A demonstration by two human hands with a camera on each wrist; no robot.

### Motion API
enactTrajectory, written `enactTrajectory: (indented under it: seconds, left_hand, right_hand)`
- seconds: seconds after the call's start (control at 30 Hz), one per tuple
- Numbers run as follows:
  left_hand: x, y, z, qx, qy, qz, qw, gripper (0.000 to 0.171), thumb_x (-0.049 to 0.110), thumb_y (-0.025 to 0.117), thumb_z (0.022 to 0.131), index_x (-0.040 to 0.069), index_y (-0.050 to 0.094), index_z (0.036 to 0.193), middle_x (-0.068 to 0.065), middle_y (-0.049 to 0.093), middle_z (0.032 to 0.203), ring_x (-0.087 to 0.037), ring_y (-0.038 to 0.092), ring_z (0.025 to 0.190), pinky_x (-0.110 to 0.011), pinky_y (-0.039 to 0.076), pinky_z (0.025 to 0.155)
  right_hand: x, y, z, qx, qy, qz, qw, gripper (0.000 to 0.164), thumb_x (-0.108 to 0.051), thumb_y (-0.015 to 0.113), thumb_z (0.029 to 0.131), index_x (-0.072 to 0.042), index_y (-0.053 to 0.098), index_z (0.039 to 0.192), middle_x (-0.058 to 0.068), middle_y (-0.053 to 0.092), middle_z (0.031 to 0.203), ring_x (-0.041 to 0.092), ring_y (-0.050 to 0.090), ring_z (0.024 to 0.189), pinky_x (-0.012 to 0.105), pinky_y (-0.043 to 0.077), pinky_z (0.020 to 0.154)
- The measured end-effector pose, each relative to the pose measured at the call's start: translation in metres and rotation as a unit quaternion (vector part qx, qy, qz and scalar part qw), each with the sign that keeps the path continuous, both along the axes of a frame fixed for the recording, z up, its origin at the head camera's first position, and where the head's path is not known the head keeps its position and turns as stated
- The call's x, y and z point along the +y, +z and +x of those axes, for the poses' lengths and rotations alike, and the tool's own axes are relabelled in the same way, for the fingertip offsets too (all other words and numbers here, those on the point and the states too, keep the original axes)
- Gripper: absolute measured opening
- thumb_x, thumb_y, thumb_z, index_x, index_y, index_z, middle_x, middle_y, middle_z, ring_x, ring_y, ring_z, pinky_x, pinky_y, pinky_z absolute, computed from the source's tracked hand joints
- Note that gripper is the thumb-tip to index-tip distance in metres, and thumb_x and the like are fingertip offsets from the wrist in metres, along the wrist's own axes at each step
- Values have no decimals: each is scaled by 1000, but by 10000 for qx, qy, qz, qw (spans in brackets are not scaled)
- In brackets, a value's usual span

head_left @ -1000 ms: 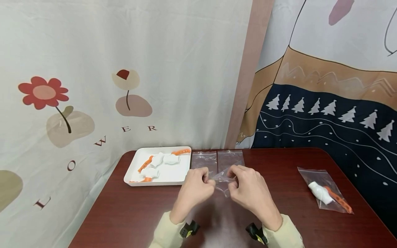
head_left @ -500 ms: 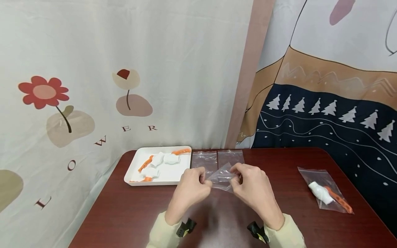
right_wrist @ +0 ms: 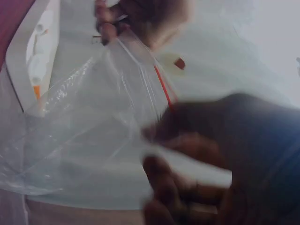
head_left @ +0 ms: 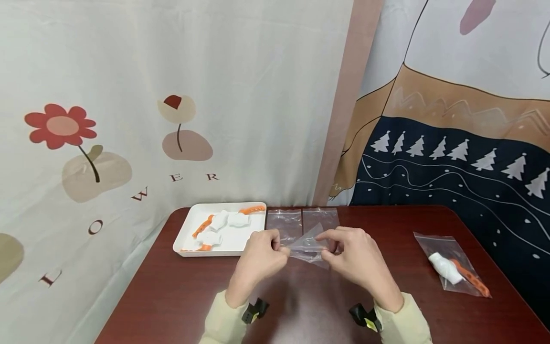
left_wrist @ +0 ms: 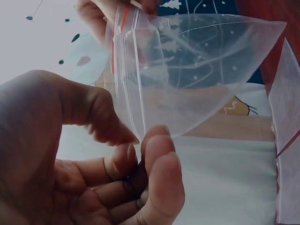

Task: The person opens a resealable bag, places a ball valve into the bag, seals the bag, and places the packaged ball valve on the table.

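Note:
Above the table's middle, both hands hold a clear zip-lock bag (head_left: pixel 307 243) by its mouth. My left hand (head_left: pixel 263 255) pinches one end of the mouth between thumb and fingertips; the left wrist view shows the white seal lines and red stripe (left_wrist: pixel 125 18) running up from there. My right hand (head_left: pixel 354 255) holds the opposite end, its index finger reaching out over the plastic. In the right wrist view the fingers of the right hand (right_wrist: pixel 187 150) are blurred, with the thumb over the bag's edge. The film bulges away from the mouth and nothing shows inside.
At the back left, a white tray (head_left: pixel 244 248) holds several white-and-orange items. Two flat zip-lock bags (head_left: pixel 283 220) lie beside it along the back edge. On the right lies another bag (head_left: pixel 457 243) with a white piece (head_left: pixel 445 268) and an orange strip (head_left: pixel 470 278) inside.
The bag has spread wider between the hands. My left hand has shifted slightly left and the right hand slightly right, its index finger now straighter over the bag.

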State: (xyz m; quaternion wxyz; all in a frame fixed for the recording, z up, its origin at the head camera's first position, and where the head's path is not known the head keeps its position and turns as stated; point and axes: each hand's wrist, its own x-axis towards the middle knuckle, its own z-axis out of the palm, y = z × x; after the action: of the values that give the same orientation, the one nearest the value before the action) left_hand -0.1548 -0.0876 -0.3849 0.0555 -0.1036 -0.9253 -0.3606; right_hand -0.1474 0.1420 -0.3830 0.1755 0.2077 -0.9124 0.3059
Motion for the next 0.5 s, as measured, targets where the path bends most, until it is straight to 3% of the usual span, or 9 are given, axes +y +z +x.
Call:
enactTrajectory:
  seconds: [0.13, 0.23, 0.37, 0.5]
  left_hand:
    - [-6, 0, -5, -91, -202, 249, 9994, 24, 8, 63, 80, 15, 48, 62, 6, 42, 56, -8, 43, 56, -22, 35, 55]
    - [-10, 1, -8, -144, -422, 425, 9981, 20, 9, 64, 82, 15, 54, 66, 6, 48, 60, -8, 46, 58, -22, 38, 57]
    - [-14, 1, -11, -351, -853, 817, 9924, 15, 8, 63, 89, 12, 63, 74, 0, 60, 64, -9, 55, 58, -23, 45, 57]
    - [-17, 1, -15, -587, -1103, 1219, 9847, 15, 14, 64, 97, 7, 68, 85, -7, 67, 69, -21, 65, 60, -25, 51, 55]
  right_hand:
    - [7, -2, -8, -293, 925, -471, 9942, 43, -3, 74, 84, -26, 77, 119, -18, 53, 62, -2, 47, 55, 20, 45, 53]
    - [10, -3, -11, -368, 1245, -617, 9896, 43, -2, 71, 88, -26, 75, 124, -17, 52, 61, -2, 44, 52, 20, 44, 49]
    - [11, -3, -14, -622, 1200, -689, 9884, 33, -6, 69, 93, -25, 78, 118, -17, 50, 60, -2, 40, 48, 20, 41, 47]
    - [12, -3, -15, -961, 856, -809, 9884, 30, -9, 66, 96, -26, 78, 117, -16, 42, 55, 0, 38, 46, 21, 36, 45]
